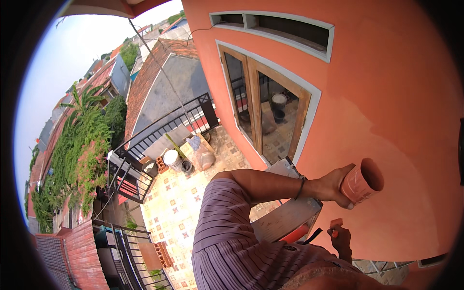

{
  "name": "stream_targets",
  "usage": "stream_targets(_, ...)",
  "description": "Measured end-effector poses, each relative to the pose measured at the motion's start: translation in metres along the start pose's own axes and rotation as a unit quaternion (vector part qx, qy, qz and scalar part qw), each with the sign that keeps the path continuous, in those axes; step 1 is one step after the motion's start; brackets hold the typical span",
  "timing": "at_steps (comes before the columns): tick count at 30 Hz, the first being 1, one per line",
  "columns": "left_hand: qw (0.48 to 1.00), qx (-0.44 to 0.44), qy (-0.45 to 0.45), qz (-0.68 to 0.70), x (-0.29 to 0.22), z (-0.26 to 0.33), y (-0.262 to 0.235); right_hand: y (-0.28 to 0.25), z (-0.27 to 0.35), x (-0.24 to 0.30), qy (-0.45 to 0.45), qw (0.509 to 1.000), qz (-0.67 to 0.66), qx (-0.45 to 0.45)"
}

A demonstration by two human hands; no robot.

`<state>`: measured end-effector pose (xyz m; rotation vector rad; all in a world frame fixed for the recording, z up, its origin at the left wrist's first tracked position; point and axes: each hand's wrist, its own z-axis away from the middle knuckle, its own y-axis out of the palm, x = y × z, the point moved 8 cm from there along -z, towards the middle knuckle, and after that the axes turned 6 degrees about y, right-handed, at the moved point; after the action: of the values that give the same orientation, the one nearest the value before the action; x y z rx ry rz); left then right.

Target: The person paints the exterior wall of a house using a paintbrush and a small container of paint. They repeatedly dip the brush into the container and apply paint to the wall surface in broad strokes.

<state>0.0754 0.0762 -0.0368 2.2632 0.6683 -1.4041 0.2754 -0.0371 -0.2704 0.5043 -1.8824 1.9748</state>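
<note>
My left hand is closed around an orange-smeared cup, its open mouth turned up and to the right, close to the orange wall. The inside is orange too; how full it is, I cannot tell. Lower down, my right hand is closed on a small paintbrush with an orange, paint-covered head. Between my arm and the wall stands a worn grey ladder, partly hidden behind my left forearm. A darker, wet-looking orange patch covers part of the wall above the cup.
Wooden-framed glass doors with a white surround are set in the wall, under a narrow vent window. Far below lies a patterned tile floor. A white bucket, bricks and bags stand by a black railing.
</note>
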Motion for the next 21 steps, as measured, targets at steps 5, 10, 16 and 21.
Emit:
stream_targets(5, 1.0, 0.0, -0.003, 0.018, 0.0, 0.0, 0.002, 0.005, 0.001, -0.005, 0.013, 1.0, 0.001, 0.017)
stream_targets(10, 1.0, -0.001, 0.005, 0.015, -0.001, 0.001, 0.002, 0.007, 0.001, -0.01, 0.019, 0.999, 0.013, 0.026)
stream_targets(16, 1.0, -0.002, -0.006, 0.001, 0.001, 0.0, 0.001, 0.005, 0.001, -0.01, 0.002, 1.0, 0.008, 0.006)
stream_targets(21, 1.0, 0.003, -0.003, 0.021, -0.002, 0.001, 0.003, 0.003, 0.0, -0.008, -0.004, 1.0, 0.012, 0.006)
